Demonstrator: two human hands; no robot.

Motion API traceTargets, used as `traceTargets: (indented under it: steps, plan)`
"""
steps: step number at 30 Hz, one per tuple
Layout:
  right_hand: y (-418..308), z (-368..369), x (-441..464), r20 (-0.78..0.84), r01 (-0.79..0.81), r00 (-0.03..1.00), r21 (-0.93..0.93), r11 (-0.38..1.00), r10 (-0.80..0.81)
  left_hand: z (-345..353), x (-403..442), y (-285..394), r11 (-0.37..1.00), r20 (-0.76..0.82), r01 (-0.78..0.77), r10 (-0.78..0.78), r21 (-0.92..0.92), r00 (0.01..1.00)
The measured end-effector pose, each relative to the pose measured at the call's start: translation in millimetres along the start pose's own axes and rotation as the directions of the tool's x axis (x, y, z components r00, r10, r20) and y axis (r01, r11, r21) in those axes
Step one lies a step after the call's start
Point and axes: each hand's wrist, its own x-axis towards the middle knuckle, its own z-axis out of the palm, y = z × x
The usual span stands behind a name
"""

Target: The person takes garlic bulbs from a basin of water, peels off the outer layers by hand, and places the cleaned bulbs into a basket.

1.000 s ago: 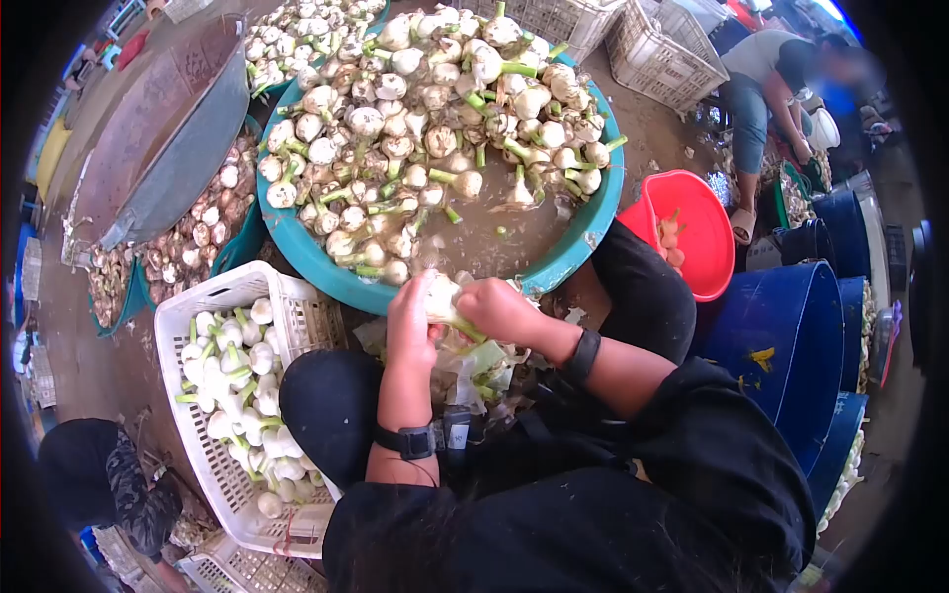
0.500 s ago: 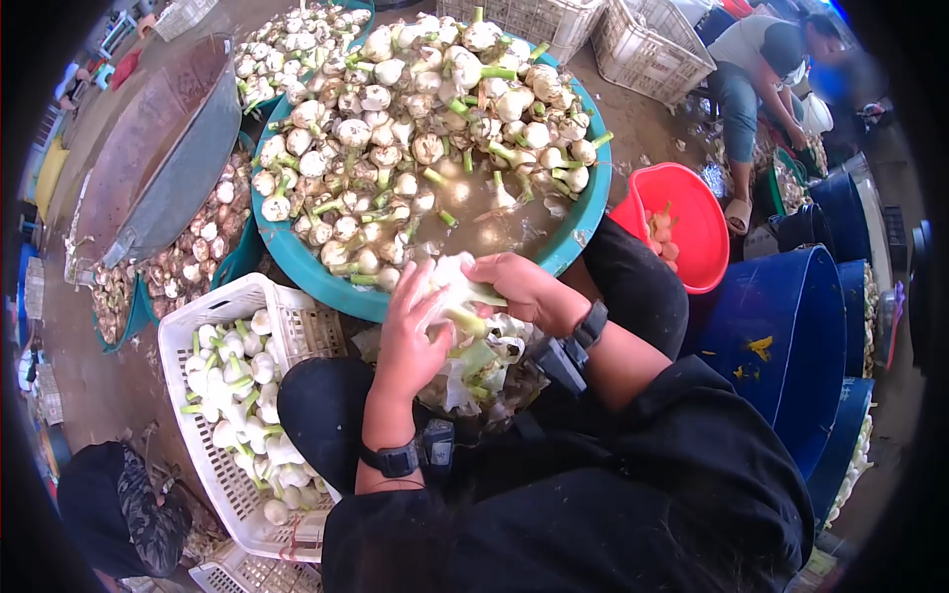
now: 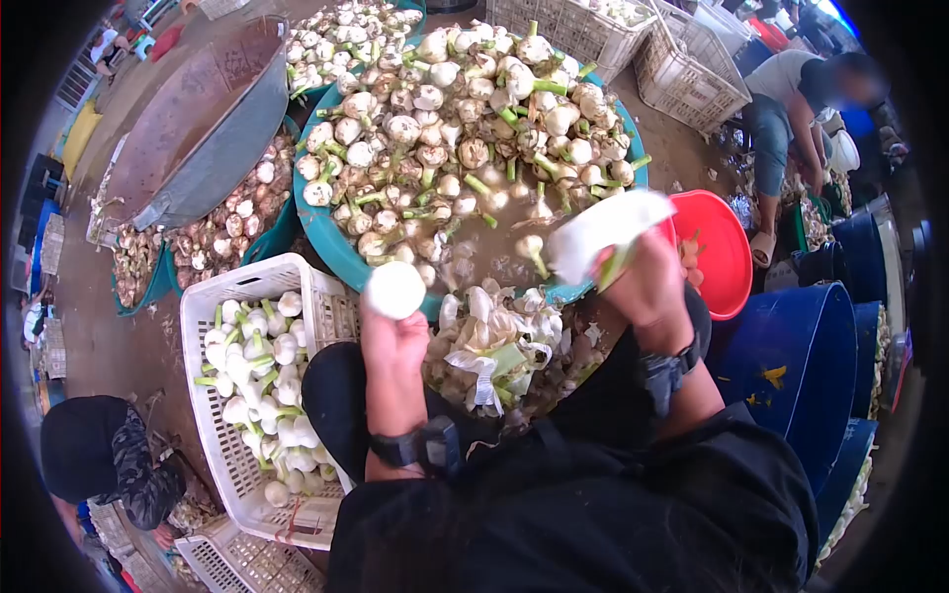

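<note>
A peeled white garlic bulb (image 3: 395, 290) is in my left hand (image 3: 393, 341), whose fingers are closed beneath it, in front of the green tub (image 3: 331, 242). My right hand (image 3: 647, 282) grips loose white peel (image 3: 611, 235) with a green piece, blurred by motion, over the tub's right rim. Unpeeled garlic bulbs (image 3: 473, 151) with green stems fill much of the tub, which also holds muddy water. Between my knees lies a heap of peelings (image 3: 499, 346). Peeled bulbs (image 3: 259, 381) lie in the white crate (image 3: 213, 445) on the left.
A red basin (image 3: 727, 257) and a blue barrel (image 3: 786, 346) stand at the right. A metal wheelbarrow (image 3: 213, 148) is at the upper left. One person (image 3: 781, 109) bends at the upper right; another (image 3: 109, 455) is at the lower left. Crates (image 3: 682, 74) stand behind the tub.
My hands have parted. The left has moved slightly left with the bulb, while the right has swung right with peel pulled away. The view has shifted a little.
</note>
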Motion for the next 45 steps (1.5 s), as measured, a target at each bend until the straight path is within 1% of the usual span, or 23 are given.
traceTargets:
  steps: [1, 2, 3, 5, 7, 9, 11, 12, 13, 14, 15, 16, 17, 18, 19, 21, 23, 30, 32, 35, 36, 42, 45]
  plan:
    - [9, 1, 1, 0.03, -0.096, 0.994, -0.137, 0.986, 0.101, -7, -2, 7, 0.991, 0.138, 0.003, 0.015, -0.133, 0.99]
    - [21, -12, -2, 0.25, -0.026, 0.936, -0.657, 0.753, 0.25, -1, -13, 17, 0.965, 0.227, -0.05, 0.11, -0.256, 0.968]
    - [31, -23, -3, 0.324, 0.196, 0.814, -0.934, 0.298, 0.481, 12, -28, 32, 0.92, 0.299, -0.087, 0.213, -0.383, 0.93]
    - [50, -8, 4, 0.005, 0.289, 0.728, -0.909, -0.301, 0.686, 28, -51, 60, 0.776, 0.43, -0.041, 0.392, -0.629, 0.814]
    - [67, -37, 37, -0.023, -0.013, 0.993, -0.996, -0.089, 0.113, 36, -54, 54, 0.793, 0.374, -0.115, 0.403, -0.598, 0.835]
    - [89, -94, 92, -0.282, -0.285, 0.932, -0.958, 0.017, -0.228, 44, -47, 40, 0.883, 0.293, -0.21, 0.351, -0.42, 0.889]
    - [111, -143, 122, -0.111, -0.103, 0.993, -0.98, 0.171, -0.036, 36, -27, 15, 0.938, 0.137, -0.334, 0.32, 0.094, 0.937]
    - [126, -219, 149, 0.129, 0.254, 0.945, -0.868, -0.427, 0.302, 38, -19, 2, 0.942, 0.157, -0.29, 0.264, 0.169, 0.952]
    - [125, -197, 146, 0.233, 0.534, 0.845, -0.385, -0.753, 0.481, 30, -5, -10, 0.919, 0.069, -0.228, 0.217, 0.323, 0.974]
    - [128, -225, 168, 0.185, 0.675, 0.655, -0.579, -0.458, 0.732, 32, 4, -19, 0.838, -0.067, -0.127, 0.191, 0.53, 0.979]
    - [130, -258, 158, 0.253, 0.416, 0.897, -0.763, -0.495, 0.363, 31, 8, -31, 0.869, -0.125, -0.09, 0.171, 0.487, 0.977]
    - [124, -195, 141, 0.1, 0.546, 0.814, -0.469, -0.694, 0.572, 13, 26, -49, 0.912, -0.191, -0.042, 0.131, 0.408, 0.973]
    - [121, -219, 141, 0.597, 0.553, 0.599, 0.175, -0.815, 0.534, 0, 40, -67, 0.781, 0.078, -0.345, 0.359, 0.521, 0.93]
    - [110, -181, 154, 0.406, 0.78, 0.625, -0.367, -0.507, 0.666, -20, 64, -84, 0.531, 0.115, -0.373, 0.455, 0.761, 0.883]
    - [111, -248, 180, 0.364, 0.624, 0.729, -0.701, -0.345, 0.579, -10, 57, -84, 0.623, -0.058, -0.229, 0.406, 0.748, 0.912]
    - [117, -202, 165, 0.308, 0.513, 0.844, -0.704, -0.492, 0.44, 0, 47, -94, 0.646, -0.181, -0.146, 0.411, 0.749, 0.894]
    - [126, -182, 167, 0.298, 0.497, 0.855, -0.703, -0.509, 0.424, -10, 54, -101, 0.519, -0.106, -0.217, 0.522, 0.827, 0.847]
    - [157, -137, 178, 0.361, 0.567, 0.81, -0.687, -0.456, 0.463, -20, 52, -84, 0.55, -0.09, -0.372, 0.638, 0.748, 0.765]
    - [160, -129, 177, 0.365, 0.57, 0.807, -0.689, -0.448, 0.465, -4, 29, -77, 0.667, -0.151, -0.287, 0.518, 0.687, 0.842]
    - [160, -117, 171, 0.367, 0.566, 0.812, -0.688, -0.454, 0.455, -17, 55, -99, 0.544, -0.044, -0.336, 0.569, 0.769, 0.821]
    - [161, -115, 170, 0.367, 0.567, 0.81, -0.69, -0.45, 0.458, -17, 53, -102, 0.65, -0.07, -0.343, 0.522, 0.678, 0.85]
    - [171, -109, 170, 0.405, 0.595, 0.787, -0.698, -0.398, 0.466, -19, 43, -89, 0.693, -0.037, -0.384, 0.51, 0.61, 0.859]
    - [176, -112, 170, 0.424, 0.61, 0.767, -0.715, -0.342, 0.483, -30, 54, -92, 0.525, -0.017, -0.467, 0.678, 0.712, 0.735]
